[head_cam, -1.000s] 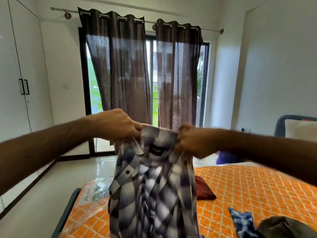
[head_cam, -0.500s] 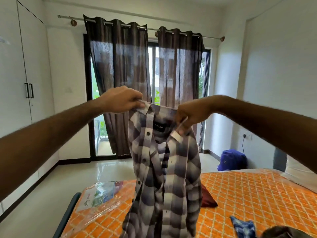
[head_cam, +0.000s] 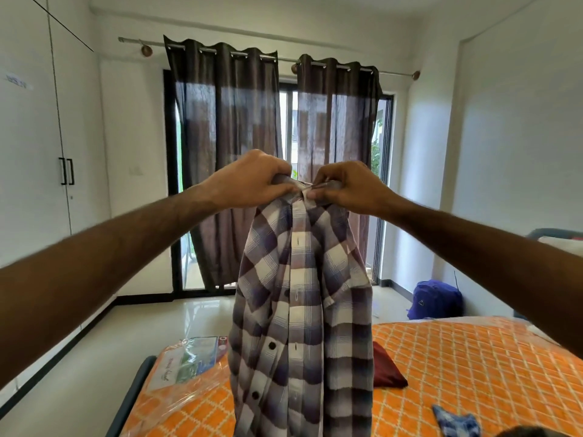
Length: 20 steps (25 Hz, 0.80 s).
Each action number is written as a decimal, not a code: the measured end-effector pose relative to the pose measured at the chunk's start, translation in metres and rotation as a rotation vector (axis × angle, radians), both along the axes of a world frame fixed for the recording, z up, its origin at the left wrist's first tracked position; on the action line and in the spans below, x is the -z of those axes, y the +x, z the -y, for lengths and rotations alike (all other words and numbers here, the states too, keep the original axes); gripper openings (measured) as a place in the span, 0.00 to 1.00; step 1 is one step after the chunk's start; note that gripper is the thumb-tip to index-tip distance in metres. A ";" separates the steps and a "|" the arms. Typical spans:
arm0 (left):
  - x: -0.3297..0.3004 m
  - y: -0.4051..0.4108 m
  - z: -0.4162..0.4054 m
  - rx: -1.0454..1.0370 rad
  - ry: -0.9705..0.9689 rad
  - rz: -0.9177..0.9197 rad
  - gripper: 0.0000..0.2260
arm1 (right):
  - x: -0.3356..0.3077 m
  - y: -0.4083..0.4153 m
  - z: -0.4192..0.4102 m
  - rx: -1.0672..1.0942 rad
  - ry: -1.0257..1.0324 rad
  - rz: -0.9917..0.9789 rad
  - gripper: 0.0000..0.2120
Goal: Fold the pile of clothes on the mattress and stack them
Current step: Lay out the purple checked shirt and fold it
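A purple, grey and white plaid shirt (head_cam: 303, 326) hangs in the air in front of me, its placket with buttons and buttonholes facing me. My left hand (head_cam: 249, 181) pinches the left side of its collar. My right hand (head_cam: 347, 187) pinches the right side, and the two hands are close together at the collar's front. Below lies the orange quilted mattress (head_cam: 457, 367). On it sit a dark red cloth (head_cam: 386, 367), a blue checked cloth (head_cam: 456, 422) and a dark garment (head_cam: 527, 432) at the bottom edge.
A clear plastic bag with a printed label (head_cam: 186, 364) lies on the mattress's left corner. A blue backpack (head_cam: 437, 299) sits on the floor by the right wall. Brown curtains (head_cam: 227, 159) cover the window ahead; a white wardrobe (head_cam: 38, 146) stands at left. White tiled floor lies left of the bed.
Both hands have drawn together at the collar, closing the shirt's front so the plackets overlap. The shirt stays held up high, and the view has tilted slightly.
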<state>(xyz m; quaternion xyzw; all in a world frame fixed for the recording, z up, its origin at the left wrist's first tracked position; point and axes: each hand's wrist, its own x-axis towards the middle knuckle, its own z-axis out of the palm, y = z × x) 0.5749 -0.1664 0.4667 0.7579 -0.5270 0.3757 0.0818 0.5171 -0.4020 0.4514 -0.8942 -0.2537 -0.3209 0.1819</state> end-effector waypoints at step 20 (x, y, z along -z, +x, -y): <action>0.025 0.000 0.017 0.260 -0.186 -0.033 0.08 | -0.020 0.006 -0.009 -0.072 -0.255 -0.125 0.19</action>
